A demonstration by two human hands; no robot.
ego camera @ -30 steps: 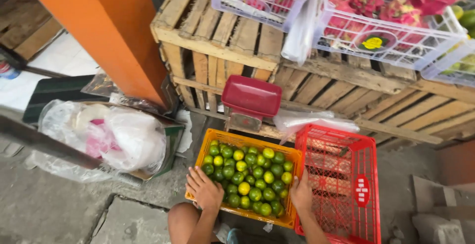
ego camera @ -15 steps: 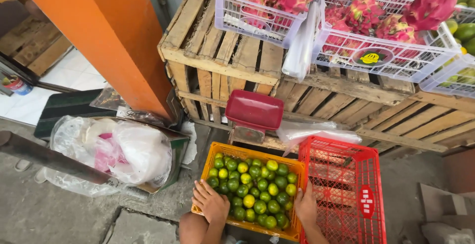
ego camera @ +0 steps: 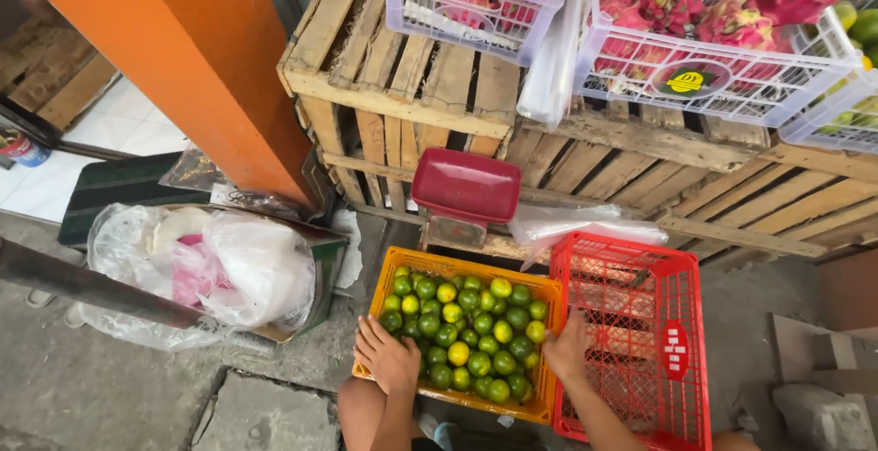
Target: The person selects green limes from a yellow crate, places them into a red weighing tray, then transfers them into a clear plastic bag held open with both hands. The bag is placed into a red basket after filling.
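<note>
An orange plastic crate (ego camera: 430,263) full of green and yellow citrus fruit (ego camera: 466,332) sits on the ground in front of me. My left hand (ego camera: 386,357) grips its near left corner. My right hand (ego camera: 569,348) holds its right rim, where it meets an empty red plastic crate (ego camera: 640,341). Both forearms reach in from the bottom edge.
A red weighing-scale pan (ego camera: 465,187) stands behind the crates, against stacked wooden crates (ego camera: 402,85). White baskets of pink dragon fruit (ego camera: 695,48) sit on top. An orange pillar (ego camera: 192,67) and a box of plastic bags (ego camera: 219,268) are to the left.
The camera view has drifted slightly down and left. My hands stay on the orange crate's edges, and the crate has barely moved.
</note>
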